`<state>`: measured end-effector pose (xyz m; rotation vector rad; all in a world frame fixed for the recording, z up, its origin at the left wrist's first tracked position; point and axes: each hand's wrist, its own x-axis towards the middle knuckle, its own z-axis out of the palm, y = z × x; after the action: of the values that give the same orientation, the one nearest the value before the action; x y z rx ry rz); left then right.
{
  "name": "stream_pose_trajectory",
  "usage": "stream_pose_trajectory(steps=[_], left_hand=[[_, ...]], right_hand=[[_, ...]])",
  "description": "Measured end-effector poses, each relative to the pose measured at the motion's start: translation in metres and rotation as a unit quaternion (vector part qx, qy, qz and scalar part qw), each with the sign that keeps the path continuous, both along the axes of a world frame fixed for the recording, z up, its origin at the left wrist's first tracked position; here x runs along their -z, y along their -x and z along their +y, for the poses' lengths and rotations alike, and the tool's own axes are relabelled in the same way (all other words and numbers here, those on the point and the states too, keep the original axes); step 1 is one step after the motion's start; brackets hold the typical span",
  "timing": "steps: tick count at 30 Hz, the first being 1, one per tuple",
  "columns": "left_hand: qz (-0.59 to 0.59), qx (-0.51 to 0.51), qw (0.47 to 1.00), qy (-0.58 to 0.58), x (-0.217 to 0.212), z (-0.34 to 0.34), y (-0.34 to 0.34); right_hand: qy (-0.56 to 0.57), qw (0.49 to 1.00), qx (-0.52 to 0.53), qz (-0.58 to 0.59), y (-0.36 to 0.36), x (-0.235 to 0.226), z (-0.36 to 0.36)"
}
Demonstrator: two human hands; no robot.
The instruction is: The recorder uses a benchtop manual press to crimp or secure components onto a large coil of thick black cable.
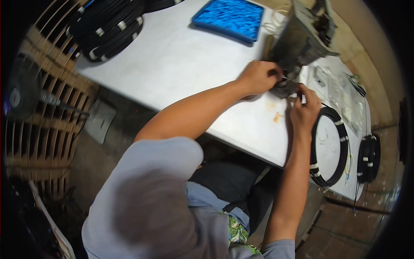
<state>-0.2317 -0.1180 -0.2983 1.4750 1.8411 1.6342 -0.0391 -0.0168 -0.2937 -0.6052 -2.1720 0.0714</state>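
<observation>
A grey metal bench machine [297, 41] stands at the far right of the white table. My left hand [258, 77] reaches to the left side of its low front part, with the thumb and fingers closed together there. What they pinch, if anything, is too small and dark to tell. On the right side of the same part is my right hand [305, 105], its fingers bent and closed near the metal. Whatever it grips is hidden. Beside my right wrist lies a coil of black cable [343, 138] bound with white ties, partly over the table's edge.
A dark tray [224, 32] full of small blue pieces sits at the back of the white table [172, 56]. Several black cable coils [114, 39] are stacked back left. Clear plastic bags [336, 86] lie right of the machine. Another black coil [368, 157] hangs at right; a fan [21, 93] stands left.
</observation>
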Motion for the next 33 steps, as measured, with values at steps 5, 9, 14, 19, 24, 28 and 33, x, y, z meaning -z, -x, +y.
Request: stream_pose_trajectory(steps=[5,9,14,19,24,28,33], left_hand=[[-0.010,0.018,1.000,0.024,-0.003,-0.008,0.001],[0.009,0.031,0.998,0.049,-0.006,-0.006,0.001],[0.033,0.017,0.999,0.038,-0.008,-0.006,0.003],[0.043,0.014,0.997,0.061,-0.013,-0.007,0.001],[0.029,0.011,0.997,0.064,-0.013,-0.008,0.001],[0.035,0.015,0.997,0.060,-0.014,-0.006,0.001],[0.032,0.021,0.998,0.044,-0.011,0.000,0.003]], right_hand=[[0.007,1.000,0.008,0.007,0.003,0.001,-0.006],[0.015,0.999,0.033,0.002,0.002,-0.001,-0.009],[0.000,0.999,0.032,0.017,0.005,-0.004,-0.012],[-0.009,0.999,0.030,0.031,0.005,-0.003,-0.012],[0.005,0.999,0.030,0.032,0.007,-0.002,-0.014],[0.008,0.999,0.026,0.035,0.007,-0.002,-0.012],[0.017,0.999,0.031,0.034,0.009,-0.003,-0.010]])
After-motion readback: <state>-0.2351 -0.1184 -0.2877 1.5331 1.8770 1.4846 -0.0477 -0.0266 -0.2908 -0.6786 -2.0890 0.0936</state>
